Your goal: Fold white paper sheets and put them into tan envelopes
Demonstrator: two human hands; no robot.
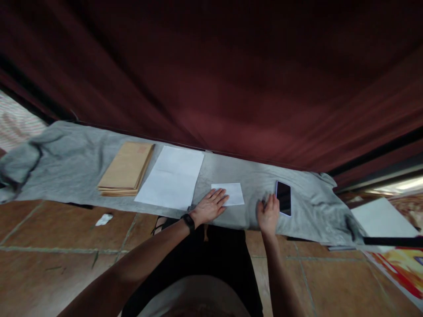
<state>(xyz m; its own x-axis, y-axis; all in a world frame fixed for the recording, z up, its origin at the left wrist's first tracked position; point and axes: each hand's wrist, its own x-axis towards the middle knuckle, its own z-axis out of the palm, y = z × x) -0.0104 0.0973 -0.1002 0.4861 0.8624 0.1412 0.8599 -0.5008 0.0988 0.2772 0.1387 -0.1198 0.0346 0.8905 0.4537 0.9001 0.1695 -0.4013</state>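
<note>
My left hand (210, 207), with a dark band on its wrist, lies with fingers stretched out over the left part of a small white piece of paper (234, 193). Whether the paper is folded I cannot tell. To the right, my right hand (269, 214) rests on the grey cloth, thumb apart from its slightly bent fingers and nothing visible in it. Its fingertips come close to the left edge of a smartphone (284, 199) with a dark screen; contact is unclear. Left of my left hand lies a large white sheet of paper (172, 176).
A stack of brown envelopes (126, 166) sits beyond the large sheet on the left. Grey cloth (76, 163) covers the narrow table, and a dark red curtain (211, 88) hangs behind it. A white scrap (104, 219) lies on the tiled floor (66, 273).
</note>
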